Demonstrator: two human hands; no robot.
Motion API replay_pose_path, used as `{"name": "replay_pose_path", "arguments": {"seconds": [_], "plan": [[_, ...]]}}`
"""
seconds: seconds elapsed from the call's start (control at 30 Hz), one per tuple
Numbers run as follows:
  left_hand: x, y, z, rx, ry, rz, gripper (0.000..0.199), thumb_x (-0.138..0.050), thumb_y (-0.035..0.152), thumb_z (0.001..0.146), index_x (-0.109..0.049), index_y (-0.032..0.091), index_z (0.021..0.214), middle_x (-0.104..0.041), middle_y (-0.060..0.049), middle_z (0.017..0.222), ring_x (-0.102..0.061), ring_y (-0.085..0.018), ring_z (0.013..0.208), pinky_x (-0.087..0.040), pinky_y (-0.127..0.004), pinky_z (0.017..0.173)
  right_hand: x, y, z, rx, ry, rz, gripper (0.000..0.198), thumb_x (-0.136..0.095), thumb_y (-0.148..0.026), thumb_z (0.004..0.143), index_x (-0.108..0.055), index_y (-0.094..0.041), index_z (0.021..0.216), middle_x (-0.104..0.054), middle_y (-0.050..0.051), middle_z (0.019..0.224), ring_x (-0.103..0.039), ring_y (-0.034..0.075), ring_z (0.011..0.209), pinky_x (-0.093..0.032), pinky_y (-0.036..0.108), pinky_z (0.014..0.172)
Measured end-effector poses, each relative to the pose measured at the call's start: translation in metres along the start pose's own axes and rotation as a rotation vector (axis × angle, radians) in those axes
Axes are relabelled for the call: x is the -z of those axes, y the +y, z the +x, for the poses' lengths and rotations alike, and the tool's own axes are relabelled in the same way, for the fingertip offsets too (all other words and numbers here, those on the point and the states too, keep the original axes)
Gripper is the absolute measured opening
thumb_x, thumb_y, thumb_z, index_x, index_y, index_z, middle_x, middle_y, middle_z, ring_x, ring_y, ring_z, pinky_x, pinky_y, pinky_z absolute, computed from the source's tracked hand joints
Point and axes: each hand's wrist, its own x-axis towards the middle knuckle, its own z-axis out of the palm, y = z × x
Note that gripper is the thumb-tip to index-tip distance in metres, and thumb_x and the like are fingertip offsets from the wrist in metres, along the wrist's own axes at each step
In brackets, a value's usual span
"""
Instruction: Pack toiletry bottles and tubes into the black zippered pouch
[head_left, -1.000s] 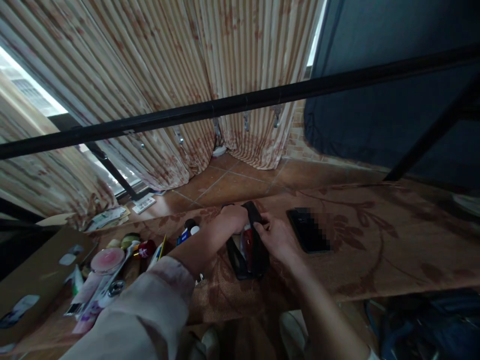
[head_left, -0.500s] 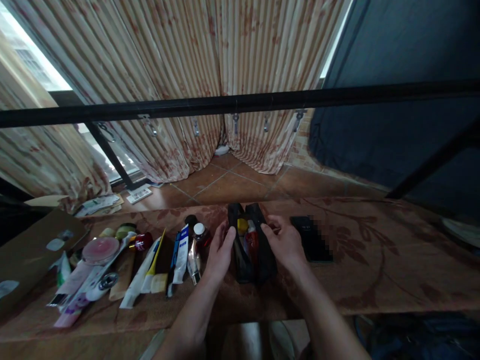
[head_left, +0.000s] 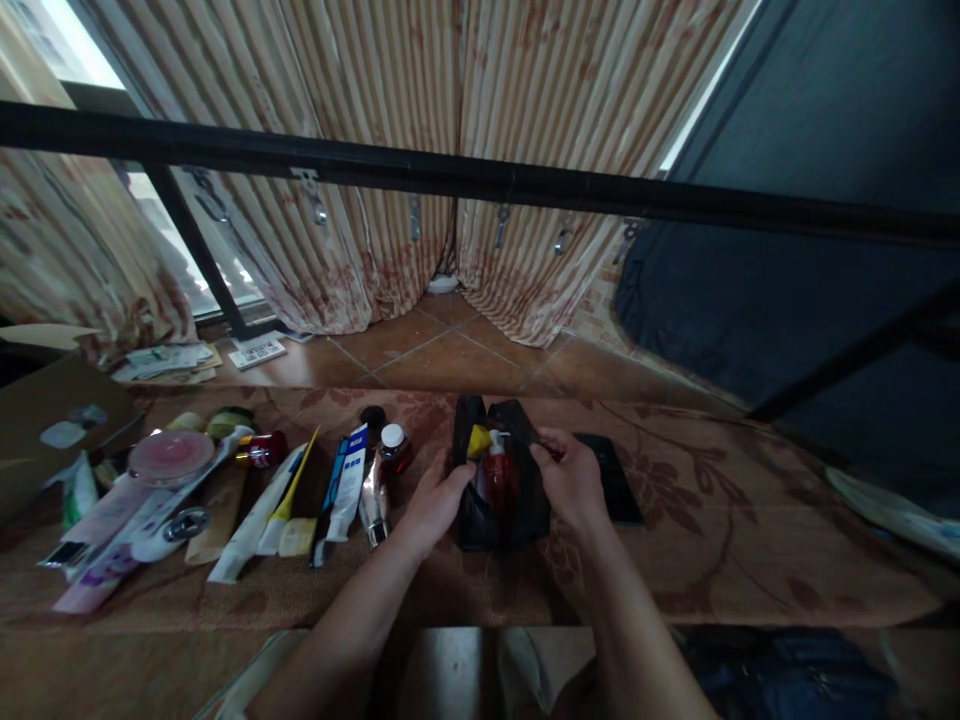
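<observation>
A black toiletry pouch (head_left: 531, 505) lies unzipped on the cloth-covered surface, its mouth spread apart. Inside it are a red bottle with a pale top (head_left: 496, 468) and a yellow item (head_left: 478, 441); the lower contents are in shadow. My left hand (head_left: 437, 503) grips the pouch's left side, thumb over the rim. On the opposite side, my right hand (head_left: 573, 482) pinches the edge between thumb and fingers. A dark phone (head_left: 616, 480) lies flat just beyond my right hand, partly covered by it. Left of my left hand stands a small dark red bottle with a white cap (head_left: 393, 449).
Farther left lie a white-and-blue tube (head_left: 349, 487), a yellow-handled brush (head_left: 298, 510), a round pink container (head_left: 171, 458) and several other toiletries. A cardboard box (head_left: 45, 430) sits at the left end. A black rail (head_left: 450, 172) crosses ahead, before striped curtains.
The camera view has tilted and shifted, so the rail now slopes down to the right. Both hands keep hold of the pouch, and its opening looks slightly wider.
</observation>
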Motion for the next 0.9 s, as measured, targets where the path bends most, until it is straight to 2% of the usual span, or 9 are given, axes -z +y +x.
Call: {"name": "replay_pose_path", "arguments": {"seconds": [0.17, 0.3, 0.43, 0.57, 0.77, 0.9], "plan": [[0.002, -0.007, 0.003, -0.012, -0.037, 0.013, 0.037, -0.046, 0.03, 0.085, -0.062, 0.019, 0.116, -0.068, -0.004, 0.116, -0.063, -0.022, 0.106, -0.048, -0.034, 0.093, -0.002, 0.0, 0.0, 0.007, -0.012, 0.022, 0.031, -0.055, -0.033, 0.08, -0.068, -0.015, 0.101, -0.074, 0.01, 0.094, -0.069, 0.022, 0.087, -0.05, 0.036, 0.082], [0.006, -0.009, 0.004, -0.01, -0.03, 0.045, 0.032, -0.044, 0.027, 0.08, -0.065, 0.018, 0.102, -0.07, -0.004, 0.106, -0.063, -0.023, 0.102, -0.049, -0.033, 0.09, -0.004, -0.007, -0.003, 0.016, -0.013, 0.022, 0.03, -0.054, -0.035, 0.08, -0.07, -0.016, 0.097, -0.075, 0.009, 0.09, -0.069, 0.022, 0.084, -0.05, 0.035, 0.08], [0.01, -0.009, 0.001, 0.12, -0.084, -0.013, 0.026, -0.044, 0.026, 0.075, -0.063, 0.018, 0.091, -0.07, -0.004, 0.091, -0.065, -0.022, 0.087, -0.052, -0.032, 0.076, -0.002, -0.008, -0.003, 0.002, -0.009, 0.0, 0.029, -0.055, -0.035, 0.079, -0.07, -0.016, 0.095, -0.075, 0.009, 0.089, -0.069, 0.022, 0.082, -0.05, 0.034, 0.078], [0.01, -0.004, -0.005, 0.273, -0.121, -0.137, 0.025, -0.045, 0.024, 0.069, -0.058, 0.018, 0.091, -0.065, -0.001, 0.075, -0.063, -0.019, 0.07, -0.051, -0.029, 0.062, 0.0, -0.006, -0.002, -0.018, -0.011, -0.023, 0.029, -0.056, -0.035, 0.078, -0.071, -0.017, 0.096, -0.075, 0.008, 0.088, -0.069, 0.022, 0.081, -0.05, 0.033, 0.077], [0.012, -0.001, -0.007, 0.321, -0.109, -0.091, 0.028, -0.046, 0.024, 0.07, -0.058, 0.019, 0.094, -0.065, -0.001, 0.076, -0.064, -0.018, 0.075, -0.05, -0.027, 0.06, 0.001, -0.006, -0.003, 0.008, -0.006, -0.027, 0.028, -0.056, -0.036, 0.079, -0.071, -0.017, 0.093, -0.075, 0.008, 0.087, -0.069, 0.021, 0.08, -0.05, 0.032, 0.076], [0.009, 0.0, -0.008, 0.373, -0.153, -0.109, 0.033, -0.046, 0.035, 0.078, -0.06, 0.019, 0.104, -0.071, -0.005, 0.091, -0.066, -0.021, 0.085, -0.051, -0.028, 0.061, 0.0, -0.006, -0.003, 0.006, 0.001, -0.049, 0.031, -0.057, -0.039, 0.078, -0.071, -0.017, 0.095, -0.075, 0.008, 0.085, -0.068, 0.021, 0.078, -0.05, 0.032, 0.074]]}}
